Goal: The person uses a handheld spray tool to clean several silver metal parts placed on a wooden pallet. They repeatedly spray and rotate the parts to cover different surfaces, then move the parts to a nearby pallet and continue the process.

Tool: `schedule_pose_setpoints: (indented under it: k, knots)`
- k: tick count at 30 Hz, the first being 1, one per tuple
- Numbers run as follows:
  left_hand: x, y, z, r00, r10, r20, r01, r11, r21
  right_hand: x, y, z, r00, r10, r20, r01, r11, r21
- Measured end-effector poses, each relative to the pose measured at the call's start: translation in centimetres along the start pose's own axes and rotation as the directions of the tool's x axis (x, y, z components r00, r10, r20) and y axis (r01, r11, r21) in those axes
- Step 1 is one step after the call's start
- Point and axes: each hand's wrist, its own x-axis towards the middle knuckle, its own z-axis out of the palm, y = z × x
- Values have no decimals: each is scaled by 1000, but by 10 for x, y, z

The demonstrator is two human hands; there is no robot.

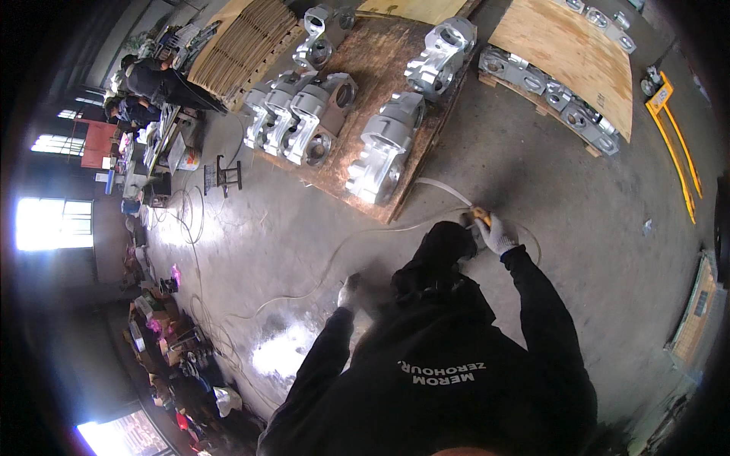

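Observation:
My right hand [498, 234], in a pale work glove, is closed round a yellow-orange air blow gun [480, 216]. A pale curved tube [445, 187] runs from it toward the corner of a wooden board. My left hand [348, 292], also gloved, hangs low at my left side above the floor; its fingers are too blurred to read. Nearest ahead on the board [365, 57] lies a silver cast-metal housing [384, 144]. Another silver housing [442, 57] lies behind it, and a row of similar housings [300, 114] stands to the left.
A thin hose [327, 270] snakes across the concrete floor. A small dark stool [222, 176] stands left of the board. Cardboard sheets [239, 49], cluttered benches and two people [156, 80] are at far left. More castings lie under plywood [570, 57] at right, near a yellow pallet truck [669, 137].

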Motion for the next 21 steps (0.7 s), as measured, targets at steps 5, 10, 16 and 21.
schedule_pose_setpoints:
  k: [5, 10, 16, 21]
  knots:
    - [-48, 13, 2, 882, -461, 94, 439, 878, 190, -67, -11, -10, 987, 147, 69, -132, 975, -180]
    - [-51, -38, -40, 884, -407, 232, 262, 841, 474, -86, -23, 17, 970, 238, 58, -226, 960, -165]
    - [18, 21, -56, 994, -13, 111, -7, 983, 181, -89, -15, 56, 963, 253, 89, -247, 966, -72]
    - [32, 121, -57, 964, 93, 250, -144, 971, 193, -63, -5, 107, 984, 166, -65, -164, 986, 25]
